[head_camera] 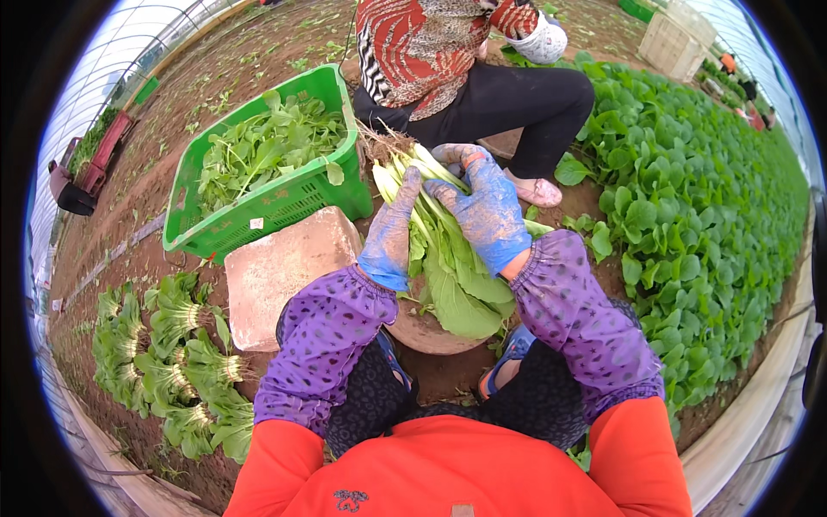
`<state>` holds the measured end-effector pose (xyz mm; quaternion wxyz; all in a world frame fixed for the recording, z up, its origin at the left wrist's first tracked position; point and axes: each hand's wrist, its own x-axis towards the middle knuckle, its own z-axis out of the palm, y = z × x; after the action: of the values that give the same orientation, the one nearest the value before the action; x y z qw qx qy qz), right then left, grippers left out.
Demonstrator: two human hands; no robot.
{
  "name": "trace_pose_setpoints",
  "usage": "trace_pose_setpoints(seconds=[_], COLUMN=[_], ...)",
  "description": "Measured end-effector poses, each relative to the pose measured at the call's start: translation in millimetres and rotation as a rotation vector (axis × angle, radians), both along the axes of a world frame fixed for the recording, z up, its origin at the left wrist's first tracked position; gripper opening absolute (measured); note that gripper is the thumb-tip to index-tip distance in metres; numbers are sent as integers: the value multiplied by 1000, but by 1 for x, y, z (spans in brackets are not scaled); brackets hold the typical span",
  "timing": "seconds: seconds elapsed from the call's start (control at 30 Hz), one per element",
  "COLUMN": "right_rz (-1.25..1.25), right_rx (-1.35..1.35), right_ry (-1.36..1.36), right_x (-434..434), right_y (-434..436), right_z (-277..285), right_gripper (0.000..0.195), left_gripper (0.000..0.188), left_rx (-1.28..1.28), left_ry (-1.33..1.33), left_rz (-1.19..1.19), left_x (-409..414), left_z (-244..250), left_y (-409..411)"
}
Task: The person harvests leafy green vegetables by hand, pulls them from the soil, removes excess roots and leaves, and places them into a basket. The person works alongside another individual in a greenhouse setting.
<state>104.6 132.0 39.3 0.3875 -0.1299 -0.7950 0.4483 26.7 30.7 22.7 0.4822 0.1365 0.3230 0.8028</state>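
Both my hands wear muddy blue gloves below purple patterned sleeve covers. Between them is a bunch of leafy greens [452, 258], its roots pointing away from me and its leaves hanging towards my lap. My left hand [393, 229] grips the bunch's left side near the pale stems, thumb uppermost. On the right side, my right hand [484, 203] closes round the stems, with some fingers hidden beneath or behind them. Under the leaves lies a round, earth-coloured object [433, 333], partly covered.
A green plastic crate [278, 200] holds loose leaves, beside a pale block [291, 271]. Tied bundles of greens [174, 381] lie on the soil at left. A co-worker [446, 71] sits just ahead. Growing greens [698, 226] fill the right, beside the greenhouse wall.
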Motion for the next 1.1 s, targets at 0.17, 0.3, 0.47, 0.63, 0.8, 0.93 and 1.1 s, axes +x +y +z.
trace_pose_setpoints(seconds=[0.17,0.3,0.47,0.63,0.8,0.93,1.1], right_rz=[-27,56,186,399,905,603,-35], right_rx=[259,271,168,39,-626,-599,-339], right_ry=[-8,-29,-224,-54,-280,-589,-826], right_x=[0,6,21,24,48,95,101], right_y=[-6,-10,-3,20,68,158,190], right_z=[-12,-7,10,4,15,-88,-272], right_gripper=[31,39,47,46,57,42,38], left_gripper=[35,34,34,46,42,46,53], left_rx=[53,32,104,74,-27,-44,-223], left_ry=[211,197,213,399,313,255,297], left_rz=[185,237,288,270,312,278,244], left_x=[8,4,6,11,4,-14,-22], left_z=[-17,-22,-13,-17,-5,-4,-25], left_y=[7,8,9,14,6,13,8])
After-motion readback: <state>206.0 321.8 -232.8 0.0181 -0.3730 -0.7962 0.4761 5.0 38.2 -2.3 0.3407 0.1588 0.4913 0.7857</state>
